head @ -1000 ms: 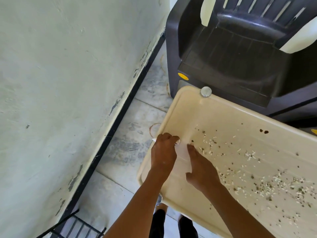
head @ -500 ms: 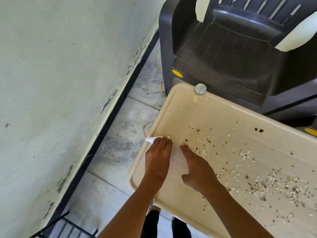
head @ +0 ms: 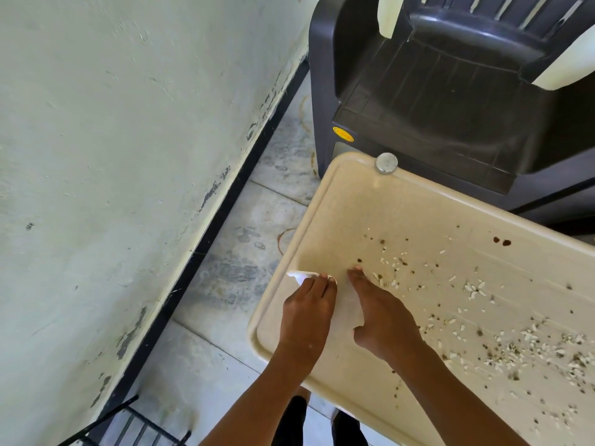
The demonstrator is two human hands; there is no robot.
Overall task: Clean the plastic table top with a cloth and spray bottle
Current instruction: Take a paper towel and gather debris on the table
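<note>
The cloth (head: 346, 304) lies flat on the near-left corner of the table top (head: 354, 201), pinned between 2 hands. It looks thin, white and limp, more like a tissue than a thick rag. 1 corner curls up just past the left hand's (head: 307, 313) fingertips, near the raised rim. I'd judge it very light and soft, liable to bunch or slide unless it is pressed down with a flat palm or gathered into a wad.

Neither hand is gripping. The left hand has its fingers laid out straight on the cloth's left part. The right hand (head: 384, 320) rests along its right side, fingers extended and thumb spread.

The table top is cream moulded plastic, smooth and hard, with a rounded lip and shallow ridges across it. A cloth should glide easily there. To the right lie loose crumbs (head: 473, 289), pale flakes and dark specks, with 2 brown spots (head: 501, 241) farther off that may need wetting.

A round metal cap (head: 386, 162) sits on the far edge, with a dark plastic chair (head: 450, 101) behind it. No spray bottle is in sight.
</note>
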